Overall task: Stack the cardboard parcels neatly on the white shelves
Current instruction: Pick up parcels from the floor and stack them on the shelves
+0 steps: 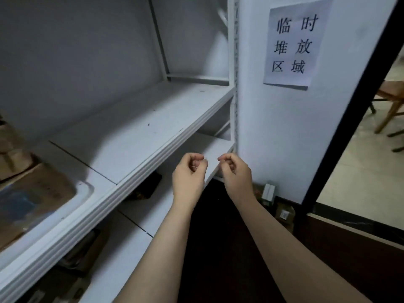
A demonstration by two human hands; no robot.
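**Parcels at the shelves' left end, both hands curled**

A cardboard parcel point(32, 193) lies on the left end of the white shelves point(135, 127). In front of the shelves' right end, the left hand point(189, 178) and right hand point(237, 173) hover close together, fingers curled in, nothing plainly held. A paper notice point(295, 42) hangs on the wall right of the shelves.

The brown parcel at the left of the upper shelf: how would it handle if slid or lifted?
The parcel looks like a flat-sided cardboard box, so probably stiff and unlikely to roll. It lies flat on the smooth shelf, so it should slide easily. Weight cannot be judged.
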